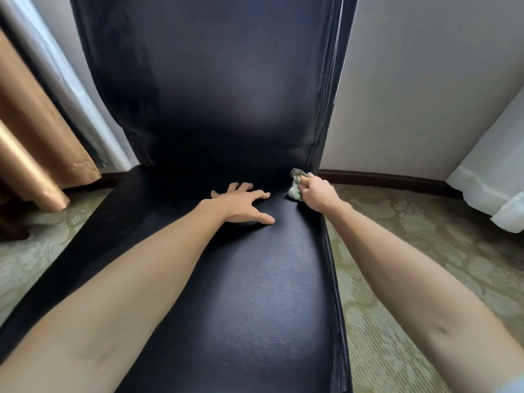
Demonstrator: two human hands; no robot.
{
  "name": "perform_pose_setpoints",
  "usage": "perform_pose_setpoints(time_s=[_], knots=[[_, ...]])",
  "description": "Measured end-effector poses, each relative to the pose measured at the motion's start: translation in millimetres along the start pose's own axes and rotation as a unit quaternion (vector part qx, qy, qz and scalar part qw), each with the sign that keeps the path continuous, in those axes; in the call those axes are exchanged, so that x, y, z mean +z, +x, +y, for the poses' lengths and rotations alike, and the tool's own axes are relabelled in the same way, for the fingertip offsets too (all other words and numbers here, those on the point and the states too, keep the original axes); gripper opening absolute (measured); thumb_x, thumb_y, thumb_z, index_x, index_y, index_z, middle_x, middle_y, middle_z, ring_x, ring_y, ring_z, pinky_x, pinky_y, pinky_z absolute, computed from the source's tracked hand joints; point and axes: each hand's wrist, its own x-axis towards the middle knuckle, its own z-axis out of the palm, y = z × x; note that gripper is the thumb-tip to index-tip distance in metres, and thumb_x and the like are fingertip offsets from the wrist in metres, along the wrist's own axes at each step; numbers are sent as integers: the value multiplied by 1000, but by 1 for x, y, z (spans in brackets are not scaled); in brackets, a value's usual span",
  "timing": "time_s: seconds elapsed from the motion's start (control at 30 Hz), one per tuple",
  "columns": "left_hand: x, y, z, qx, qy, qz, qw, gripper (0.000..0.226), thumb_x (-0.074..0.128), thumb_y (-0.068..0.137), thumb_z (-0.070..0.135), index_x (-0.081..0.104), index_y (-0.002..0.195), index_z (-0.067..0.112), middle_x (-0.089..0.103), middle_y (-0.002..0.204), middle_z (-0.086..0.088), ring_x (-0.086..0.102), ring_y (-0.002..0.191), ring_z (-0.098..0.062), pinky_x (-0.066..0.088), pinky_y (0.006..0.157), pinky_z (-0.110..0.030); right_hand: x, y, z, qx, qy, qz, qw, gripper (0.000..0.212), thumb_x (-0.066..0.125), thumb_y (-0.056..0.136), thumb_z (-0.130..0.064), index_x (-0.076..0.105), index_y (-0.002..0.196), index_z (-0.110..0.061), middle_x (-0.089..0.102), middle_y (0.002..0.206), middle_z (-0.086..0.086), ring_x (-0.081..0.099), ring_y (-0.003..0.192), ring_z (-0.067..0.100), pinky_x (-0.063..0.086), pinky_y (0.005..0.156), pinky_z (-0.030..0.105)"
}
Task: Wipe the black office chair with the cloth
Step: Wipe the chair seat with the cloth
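A person is leaning over a black office chair, seen from a head-worn camera, with both bare forearms reaching in from six o'clock toward the crease where the seat is meeting the backrest. The right hand is gripping a small crumpled grey cloth, fingers curled tightly around it, and is pressing it into the seat's back corner, at about two o'clock from the seat's centre and just beside the chair's right edge. The left hand is resting flat on the seat near twelve o'clock, fingers straight and spread wide, holding nothing and seemingly bracing the chair. Progress is proving hard to judge: the leather is showing no streaks or damp patches, so which parts are wiped cannot be told. The job is looking under way, with the tall backrest and near seat likely remaining. Patterned green carpet is lying around the chair, and a brown curtain is hanging at nine o'clock
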Motion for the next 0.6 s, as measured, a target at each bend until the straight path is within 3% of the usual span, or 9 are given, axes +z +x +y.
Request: perform_pose_setpoints(time_s=[0.3,0.43,0.6], knots=[[1,0,2,-9,-14,2,1000,82,60,74,74,25,146,52,5,163,4,-7,149,-25,2,108,-72,3,-20,-4,42,6,39,998,34,39,99,-22,55,128,-13,46,144,8,48,122,38,38,96,37],[-2,0,4,-11,1,-1,1000,82,60,73,74,26,145,53,7,163,4,-2,149,-26,6,108,-73,9,-40,1,70,-11,23,997,32,39,98,-27,53,123,-14,55,130,16,53,112,41,41,91,39],[-9,-5,25,-4,48,-20,999,87,58,75,74,20,149,49,3,164,1,-1,149,-32,1,106,-75,6,-44,-6,79,-6,17,997,32,39,97,-24,55,123,-12,54,131,16,51,115,40,41,93,39]])
